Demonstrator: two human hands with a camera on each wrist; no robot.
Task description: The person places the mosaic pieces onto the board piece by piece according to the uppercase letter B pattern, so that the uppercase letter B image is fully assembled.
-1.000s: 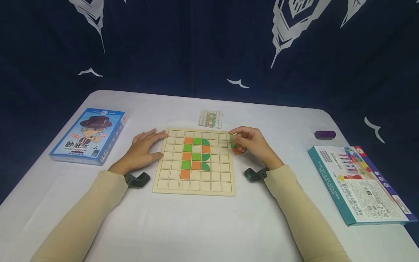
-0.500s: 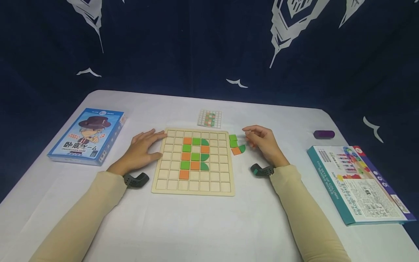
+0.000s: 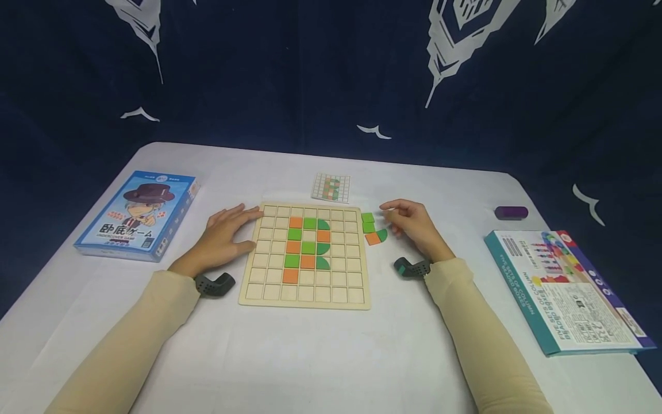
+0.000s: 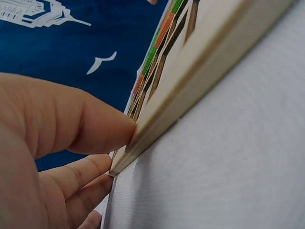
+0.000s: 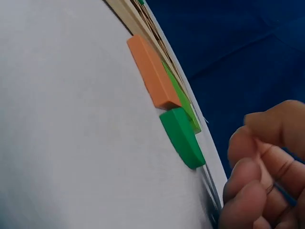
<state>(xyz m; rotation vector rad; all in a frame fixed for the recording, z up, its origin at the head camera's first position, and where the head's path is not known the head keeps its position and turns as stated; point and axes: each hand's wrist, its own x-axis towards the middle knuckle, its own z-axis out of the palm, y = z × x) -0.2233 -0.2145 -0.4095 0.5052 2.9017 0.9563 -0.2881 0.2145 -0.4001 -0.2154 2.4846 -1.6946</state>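
Observation:
A pale wooden grid board point(image 3: 340, 296) lies flat on the white table, with orange, light green and rounded dark green tiles set in its middle columns. My left hand point(image 3: 219, 241) rests along the board's left edge. In the left wrist view, the thumb point(image 4: 102, 126) touches the rim, fingers stretched beyond it. Right of the board lie two light green tiles point(image 3: 368, 227), an orange square tile point(image 3: 372, 238) and a dark green rounded tile point(image 5: 182, 138). Just right of them is my right hand point(image 3: 418, 231), fingers loosely bent and holding nothing.
Behind the board lies a small pattern card point(image 3: 331, 188). A blue game box point(image 3: 137, 215) is at the left, a flat teal-edged box point(image 3: 571, 293) at the right. Beyond that box sits a purple oblong object point(image 3: 511, 213). A dark curtain point(image 3: 300, 75) hangs behind the table.
My right hand has drawn back rightward from the loose tiles, uncovering them, then shifted slightly left again. The left hand stays at the board's edge.

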